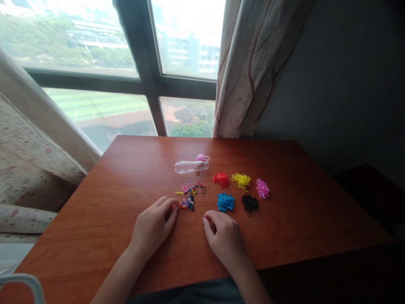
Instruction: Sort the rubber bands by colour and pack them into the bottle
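Note:
My left hand [155,223] rests at the left edge of a small mixed pile of coloured rubber bands [189,203]. Its thumb and forefinger are closed on a reddish rubber band [180,206] there. To the right, my right hand [224,234] hovers low or rests on the table, fingers curled with thumb against forefinger; nothing shows in them. Just beyond it lie a blue heap of rubber bands [225,202] and a black heap [249,204]. Farther back are a red heap [221,179], a yellow heap [241,180] and a pink heap [263,188].
A clear plastic bottle [190,167] lies on its side behind the bands, with a pink looped cap [203,158] beside its neck. Several loose bands [193,191] are scattered between. The brown table [300,211] meets a window and curtains [247,63]. A white curved frame [25,278] stands lower left.

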A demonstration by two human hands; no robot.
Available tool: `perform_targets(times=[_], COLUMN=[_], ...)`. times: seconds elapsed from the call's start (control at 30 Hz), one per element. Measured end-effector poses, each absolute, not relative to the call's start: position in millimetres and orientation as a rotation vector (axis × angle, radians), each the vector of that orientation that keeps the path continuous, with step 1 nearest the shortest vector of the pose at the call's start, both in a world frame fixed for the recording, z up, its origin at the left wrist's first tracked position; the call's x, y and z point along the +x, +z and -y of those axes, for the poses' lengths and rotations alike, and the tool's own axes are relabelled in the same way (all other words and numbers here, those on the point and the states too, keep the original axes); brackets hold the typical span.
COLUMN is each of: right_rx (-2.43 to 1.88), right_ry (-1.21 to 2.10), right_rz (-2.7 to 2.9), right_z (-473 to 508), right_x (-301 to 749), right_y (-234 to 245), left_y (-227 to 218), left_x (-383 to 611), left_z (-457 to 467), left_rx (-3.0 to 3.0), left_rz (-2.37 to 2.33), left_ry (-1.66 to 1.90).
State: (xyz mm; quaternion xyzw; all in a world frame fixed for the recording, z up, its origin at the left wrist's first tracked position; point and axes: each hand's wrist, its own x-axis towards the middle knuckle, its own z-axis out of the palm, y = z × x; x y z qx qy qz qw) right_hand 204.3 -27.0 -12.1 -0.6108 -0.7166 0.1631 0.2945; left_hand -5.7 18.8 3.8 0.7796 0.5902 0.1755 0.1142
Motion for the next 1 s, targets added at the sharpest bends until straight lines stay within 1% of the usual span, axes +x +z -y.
perform_targets(times=[0.43, 0.8, 1.0], right_rx=[-1.615, -1.626, -1.622], right_ry=[0.386, 0.399, 0.386], right_rz=[1.912, 1.917, 1.924], right_z=[26.4, 26.2, 28.3], right_x=[204.3, 204.3, 204.6], right_y=[-10.2, -10.6, -10.2], left_y=[8.5, 5.1, 5.4], left_x=[-7.2, -5.6, -5.3], left_z=[-11.3, -9.0, -15.1], left_rx=[2.278, 2.311, 2.237], left_rz=[-1.832, -1.719, -1.713], left_ry=[0.454, 0.428, 0.500])
